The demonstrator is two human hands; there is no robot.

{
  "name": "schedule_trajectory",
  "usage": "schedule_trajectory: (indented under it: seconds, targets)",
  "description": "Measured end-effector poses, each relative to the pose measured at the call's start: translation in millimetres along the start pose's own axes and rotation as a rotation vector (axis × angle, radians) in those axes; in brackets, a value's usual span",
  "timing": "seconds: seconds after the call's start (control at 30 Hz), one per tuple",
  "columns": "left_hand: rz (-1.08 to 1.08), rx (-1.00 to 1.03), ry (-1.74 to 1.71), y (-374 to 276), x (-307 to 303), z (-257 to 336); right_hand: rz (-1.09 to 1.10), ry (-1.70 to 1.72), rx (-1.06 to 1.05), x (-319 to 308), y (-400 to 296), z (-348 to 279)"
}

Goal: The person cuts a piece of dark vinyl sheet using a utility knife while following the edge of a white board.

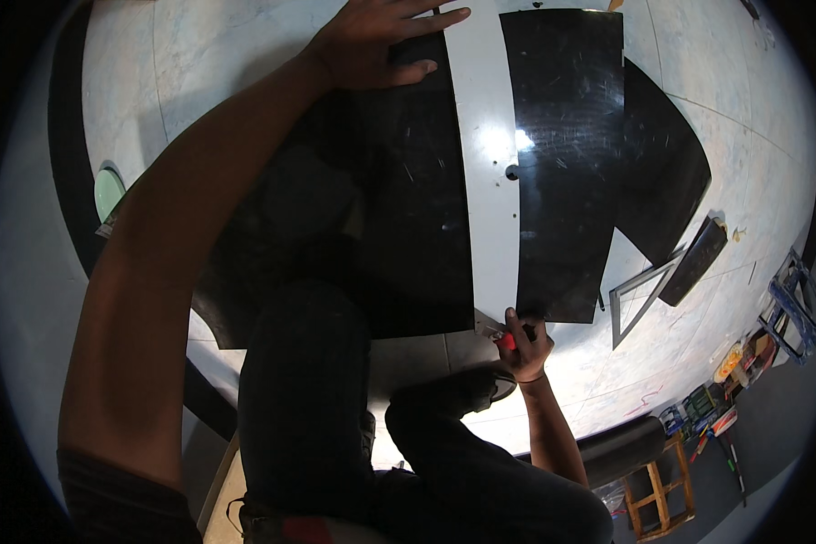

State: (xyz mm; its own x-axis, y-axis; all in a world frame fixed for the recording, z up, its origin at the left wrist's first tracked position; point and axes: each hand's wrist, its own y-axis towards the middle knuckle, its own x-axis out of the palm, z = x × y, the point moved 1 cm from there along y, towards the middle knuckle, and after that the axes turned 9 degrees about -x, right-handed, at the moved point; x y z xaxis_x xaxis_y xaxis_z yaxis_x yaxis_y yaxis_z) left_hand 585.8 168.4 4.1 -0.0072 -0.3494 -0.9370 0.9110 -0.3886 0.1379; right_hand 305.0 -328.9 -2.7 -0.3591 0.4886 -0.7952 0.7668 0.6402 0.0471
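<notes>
My left hand (381, 47) reaches to the top of the view, fingers spread. It rests at the edge of a large black sheet (408, 204), with a fingertip over a long pale strip (486, 122). Several small holes and one dark round spot mark the strip's middle. Along its other side lies a second glossy, scratched black sheet (571, 170). At the strip's near end, my right hand (527, 350) grips a red-handled tool (504, 340) with a flat metal blade. The blade meets the strip's end; its exact kind is unclear.
Another dark sheet (666, 156) lies partly under the right one. Beside it are a grey angular frame (642, 302) and a black block (697, 262). A pale green round object (110, 194) sits left. Wooden framework (661, 486) and a blue stand (792, 306) are lower right.
</notes>
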Motion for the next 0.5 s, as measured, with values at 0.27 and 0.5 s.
schedule_trajectory:
  seconds: [0.27,0.5]
  targets:
    - [-0.004,-0.016,0.007,0.0,0.2,1.3,0.024,0.005,-0.022,0.3,3.2,-0.6]
    - [0.068,-0.058,-0.071,-0.8,-2.7,3.9,0.025,0.007,-0.011,1.1,1.3,0.6]
